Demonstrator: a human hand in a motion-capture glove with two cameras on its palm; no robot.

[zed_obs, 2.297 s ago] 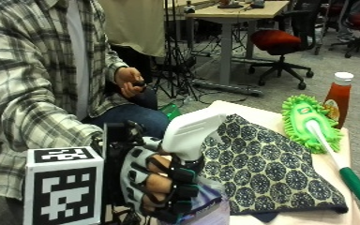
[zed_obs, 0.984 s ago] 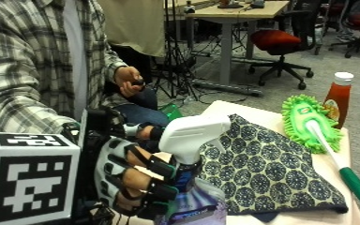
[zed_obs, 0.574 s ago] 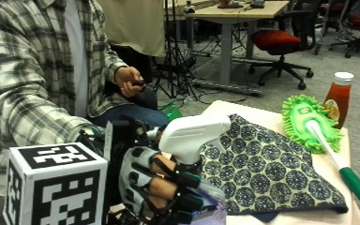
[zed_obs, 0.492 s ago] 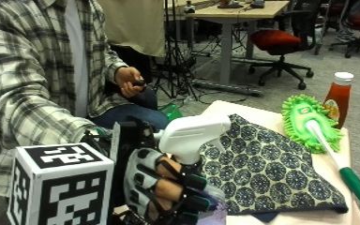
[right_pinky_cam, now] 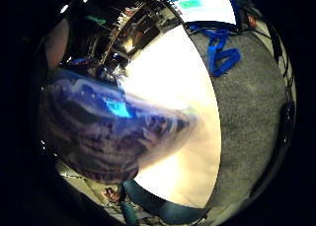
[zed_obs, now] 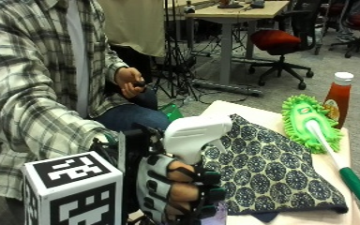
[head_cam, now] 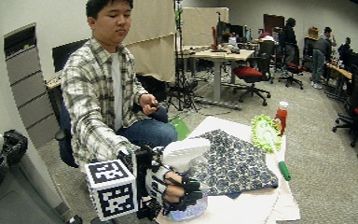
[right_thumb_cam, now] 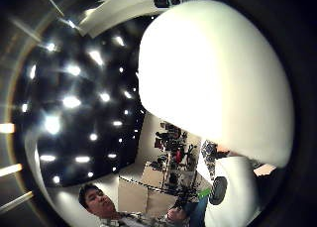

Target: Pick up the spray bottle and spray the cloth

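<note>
My gloved right hand (zed_obs: 174, 192) grips the neck of a spray bottle (zed_obs: 192, 136) with a white trigger head and a clear body, upright at the table's near corner. Its nozzle points toward the cloth (zed_obs: 267, 168), a dark blue fabric with pale round patterns that lies spread on the white table (zed_obs: 348, 140). In the wide outside view the hand (head_cam: 169, 186) holds the bottle (head_cam: 185, 154) just short of the cloth (head_cam: 235, 161). The white head (right_thumb_cam: 213, 73) fills the thumb side palm view. The bottle's clear body (right_pinky_cam: 108, 127) lies close in the little finger side view.
A green fluffy duster (zed_obs: 311, 126) with a long green handle lies along the cloth's far side. A red sauce bottle (zed_obs: 337, 96) stands at the far table corner. The person's bare left hand (zed_obs: 130, 82) rests near the lap, holding a small dark object.
The hand has held the bottle throughout. A second ago it was closer to the camera, and it has since drawn back and slightly down. The cloth has not moved.
</note>
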